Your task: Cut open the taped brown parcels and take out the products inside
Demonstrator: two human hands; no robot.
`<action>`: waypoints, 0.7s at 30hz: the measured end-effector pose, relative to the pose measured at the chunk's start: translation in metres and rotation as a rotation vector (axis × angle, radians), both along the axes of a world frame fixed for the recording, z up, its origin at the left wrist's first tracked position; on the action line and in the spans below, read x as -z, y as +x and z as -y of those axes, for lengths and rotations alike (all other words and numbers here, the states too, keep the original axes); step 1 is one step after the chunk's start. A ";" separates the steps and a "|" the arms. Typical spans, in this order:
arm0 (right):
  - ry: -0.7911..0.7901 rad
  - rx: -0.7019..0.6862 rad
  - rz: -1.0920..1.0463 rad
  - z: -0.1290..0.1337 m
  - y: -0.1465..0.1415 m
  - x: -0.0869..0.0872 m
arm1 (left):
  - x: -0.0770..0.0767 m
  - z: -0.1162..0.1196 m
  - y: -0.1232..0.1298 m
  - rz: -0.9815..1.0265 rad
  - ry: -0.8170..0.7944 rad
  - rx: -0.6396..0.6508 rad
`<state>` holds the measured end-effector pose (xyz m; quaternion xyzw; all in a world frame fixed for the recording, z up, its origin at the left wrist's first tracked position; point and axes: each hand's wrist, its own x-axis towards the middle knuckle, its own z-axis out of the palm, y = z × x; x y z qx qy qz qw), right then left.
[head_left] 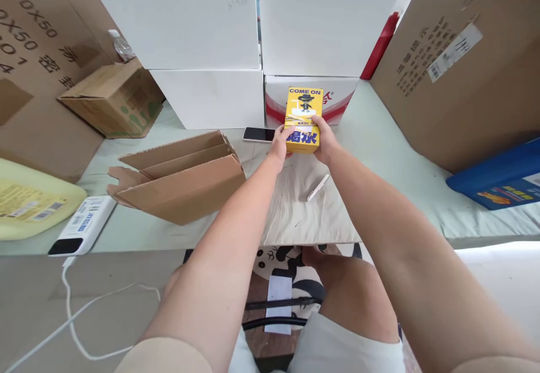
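Note:
Between my two hands is a yellow box (302, 115) printed with "COME ON" and a cartoon figure in a black hat. My left hand (280, 143) grips its lower left side, thumb on the front face. On the lower right side my right hand (325, 139) is closed around the edge. Just left of my left hand lies a dark-screened phone (258, 134), partly covered by the hand. A small white object (318, 187), slim and flat, rests on the cloth below my right hand.
An open cardboard box (185, 187) stands at the left with a divider inside. White boxes (206, 100) are stacked behind. Farther left are a white power bank (86, 221) with a cable and a yellow jug (36, 201). A large carton (464, 80) and blue container (502, 176) stand right.

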<state>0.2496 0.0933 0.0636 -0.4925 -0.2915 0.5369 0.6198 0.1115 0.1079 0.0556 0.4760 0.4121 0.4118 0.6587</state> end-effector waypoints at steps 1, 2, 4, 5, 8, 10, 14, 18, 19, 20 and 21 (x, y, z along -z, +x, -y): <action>0.014 0.005 -0.004 0.004 -0.002 -0.001 | -0.003 0.002 0.000 0.010 -0.004 -0.019; 0.010 -0.016 0.010 0.012 -0.005 -0.001 | -0.005 0.008 -0.001 0.022 -0.009 -0.044; -0.035 -0.083 0.092 0.038 -0.010 0.002 | -0.006 0.028 -0.006 0.055 0.024 -0.079; -0.055 -0.125 0.141 0.056 -0.012 0.005 | -0.004 0.041 -0.010 0.071 0.056 -0.079; -0.007 -0.206 0.183 0.113 -0.007 0.011 | 0.008 0.085 -0.027 0.064 0.109 0.058; 0.034 -0.147 0.167 0.146 0.008 0.012 | 0.020 0.111 -0.041 -0.024 0.133 0.164; -0.096 0.164 0.225 0.179 0.065 0.009 | 0.041 0.141 -0.070 -0.249 0.218 0.272; -0.254 0.421 0.328 0.167 0.126 0.008 | 0.055 0.145 -0.087 -0.282 0.200 0.355; -0.286 0.459 0.365 0.160 0.138 0.009 | 0.056 0.144 -0.088 -0.287 0.193 0.357; -0.316 0.489 0.410 0.153 0.149 0.011 | 0.057 0.144 -0.089 -0.295 0.193 0.358; -0.339 0.511 0.464 0.146 0.158 0.013 | 0.058 0.144 -0.089 -0.303 0.198 0.366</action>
